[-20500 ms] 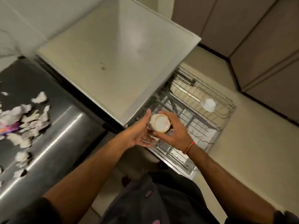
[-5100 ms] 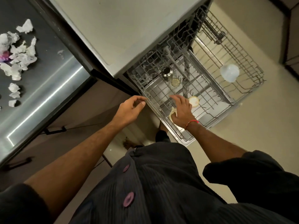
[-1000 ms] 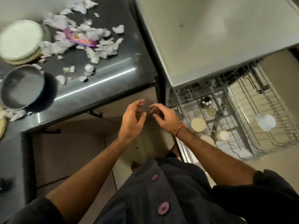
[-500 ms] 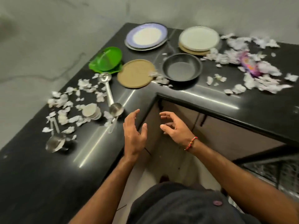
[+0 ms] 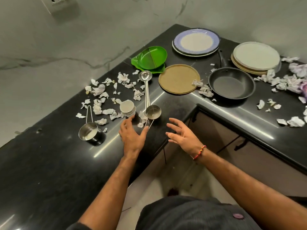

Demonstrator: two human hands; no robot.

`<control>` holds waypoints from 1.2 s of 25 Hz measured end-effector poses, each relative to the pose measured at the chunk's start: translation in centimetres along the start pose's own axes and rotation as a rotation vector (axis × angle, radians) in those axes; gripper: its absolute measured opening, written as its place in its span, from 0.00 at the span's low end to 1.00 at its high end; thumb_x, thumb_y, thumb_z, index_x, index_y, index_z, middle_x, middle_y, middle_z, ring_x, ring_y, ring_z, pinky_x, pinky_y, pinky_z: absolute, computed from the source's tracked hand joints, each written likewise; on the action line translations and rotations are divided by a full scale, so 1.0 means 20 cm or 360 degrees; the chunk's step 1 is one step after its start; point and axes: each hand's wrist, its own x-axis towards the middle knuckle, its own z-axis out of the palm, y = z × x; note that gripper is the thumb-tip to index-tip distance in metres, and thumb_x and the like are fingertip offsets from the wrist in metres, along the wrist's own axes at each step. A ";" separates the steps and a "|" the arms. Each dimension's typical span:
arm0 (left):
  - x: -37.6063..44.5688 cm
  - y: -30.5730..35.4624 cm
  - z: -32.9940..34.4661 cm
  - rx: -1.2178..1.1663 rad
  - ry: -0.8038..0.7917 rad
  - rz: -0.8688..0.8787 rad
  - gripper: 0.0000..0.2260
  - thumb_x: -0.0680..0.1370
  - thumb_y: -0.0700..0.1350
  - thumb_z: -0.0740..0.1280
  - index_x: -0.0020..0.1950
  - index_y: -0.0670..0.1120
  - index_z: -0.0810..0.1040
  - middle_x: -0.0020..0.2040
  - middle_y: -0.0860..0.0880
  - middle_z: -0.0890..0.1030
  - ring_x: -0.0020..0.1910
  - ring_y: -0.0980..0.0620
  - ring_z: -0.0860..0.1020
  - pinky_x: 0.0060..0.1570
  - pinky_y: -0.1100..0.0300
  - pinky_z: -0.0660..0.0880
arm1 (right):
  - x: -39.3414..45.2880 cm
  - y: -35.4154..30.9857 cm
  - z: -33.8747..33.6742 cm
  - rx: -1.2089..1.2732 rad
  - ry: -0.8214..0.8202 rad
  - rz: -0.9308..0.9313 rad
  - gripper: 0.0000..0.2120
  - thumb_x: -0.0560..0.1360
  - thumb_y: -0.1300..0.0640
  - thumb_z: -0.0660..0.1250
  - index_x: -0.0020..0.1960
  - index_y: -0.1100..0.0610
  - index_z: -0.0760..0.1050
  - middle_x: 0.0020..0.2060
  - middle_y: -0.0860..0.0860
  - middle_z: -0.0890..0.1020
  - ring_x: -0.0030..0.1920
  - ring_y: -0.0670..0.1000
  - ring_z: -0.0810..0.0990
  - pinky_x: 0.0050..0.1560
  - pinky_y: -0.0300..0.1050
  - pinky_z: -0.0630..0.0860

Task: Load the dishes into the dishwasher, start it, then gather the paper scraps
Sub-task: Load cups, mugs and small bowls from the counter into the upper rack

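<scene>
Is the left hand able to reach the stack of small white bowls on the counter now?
Probably yes. The left hand is open and its fingers are just in front of the small bowls. Only a few paper scraps lie around them, and nothing stands between.

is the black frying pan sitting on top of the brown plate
No, the black frying pan sits directly on the counter, to the right of the brown plate and apart from it.

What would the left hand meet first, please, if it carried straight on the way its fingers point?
Probably the stack of small white bowls: the left hand is open, fingers aimed up and away over the counter, index tip just short of the stack. Height above the counter is unclear.
</scene>
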 end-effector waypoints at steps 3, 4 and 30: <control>0.03 0.00 0.03 0.0089 -0.0146 0.0155 0.33 0.71 0.60 0.76 0.72 0.52 0.70 0.66 0.48 0.68 0.67 0.47 0.70 0.69 0.49 0.69 | 0.01 0.02 -0.02 -0.0028 0.0028 0.0006 0.28 0.79 0.65 0.65 0.75 0.50 0.62 0.70 0.52 0.72 0.67 0.52 0.76 0.64 0.53 0.77; 0.04 0.02 0.04 0.0110 -0.0181 0.0183 0.34 0.71 0.60 0.76 0.72 0.52 0.69 0.67 0.48 0.68 0.66 0.47 0.70 0.69 0.49 0.70 | 0.01 0.02 -0.03 -0.0031 0.0046 0.0009 0.27 0.79 0.65 0.65 0.75 0.49 0.63 0.69 0.52 0.74 0.65 0.52 0.77 0.63 0.53 0.77; -0.47 0.88 0.44 -0.1051 -0.1449 -0.0198 0.10 0.86 0.42 0.58 0.65 0.45 0.75 0.57 0.42 0.82 0.56 0.45 0.81 0.57 0.48 0.79 | -0.33 0.19 -0.40 0.0493 0.0758 -0.0140 0.10 0.82 0.54 0.61 0.57 0.48 0.80 0.50 0.50 0.85 0.52 0.50 0.83 0.50 0.48 0.81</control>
